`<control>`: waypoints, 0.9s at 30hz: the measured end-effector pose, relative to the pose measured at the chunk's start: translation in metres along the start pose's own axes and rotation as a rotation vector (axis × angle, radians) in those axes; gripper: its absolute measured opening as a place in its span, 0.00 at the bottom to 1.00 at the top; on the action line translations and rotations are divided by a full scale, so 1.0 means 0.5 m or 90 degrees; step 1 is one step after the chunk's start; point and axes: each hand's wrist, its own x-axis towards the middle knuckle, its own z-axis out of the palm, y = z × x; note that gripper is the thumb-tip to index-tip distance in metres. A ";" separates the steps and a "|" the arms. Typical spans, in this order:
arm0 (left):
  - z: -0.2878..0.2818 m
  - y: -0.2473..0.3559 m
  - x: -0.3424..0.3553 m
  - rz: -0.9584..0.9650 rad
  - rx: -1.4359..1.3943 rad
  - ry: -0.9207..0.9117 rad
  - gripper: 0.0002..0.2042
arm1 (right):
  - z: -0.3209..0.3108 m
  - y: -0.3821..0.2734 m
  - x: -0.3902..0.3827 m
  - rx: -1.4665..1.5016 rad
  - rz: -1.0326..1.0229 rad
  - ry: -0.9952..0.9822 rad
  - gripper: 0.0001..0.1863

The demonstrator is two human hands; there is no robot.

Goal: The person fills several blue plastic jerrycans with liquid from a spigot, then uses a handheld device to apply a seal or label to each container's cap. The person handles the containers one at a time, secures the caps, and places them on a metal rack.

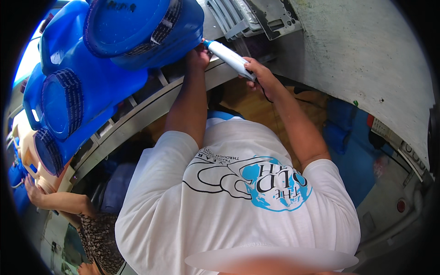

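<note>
Our right hand (260, 75) has its fingers wrapped around a white power tool (229, 58), its tip near the edge of the blue jug (146, 30). Our left hand (198, 58) is beside that tip; the jug seems to hide its fingers, so we can't tell whether they grip. A slip could jab those fingers; an unsteady jug could cause it.

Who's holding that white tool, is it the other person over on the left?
No, the white tool is in the camera wearer's right hand, while the other person's hand is by the peach-coloured container.
</note>
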 end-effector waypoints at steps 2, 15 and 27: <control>0.007 -0.002 -0.014 -0.023 0.017 0.001 0.10 | 0.003 -0.002 -0.002 -0.045 -0.019 0.009 0.33; 0.018 -0.005 -0.032 -0.061 0.044 0.010 0.15 | -0.013 -0.011 0.030 -0.155 -0.063 0.011 0.38; 0.017 0.002 -0.034 -0.028 0.026 -0.016 0.08 | -0.021 0.037 0.020 -0.060 -0.053 -0.009 0.35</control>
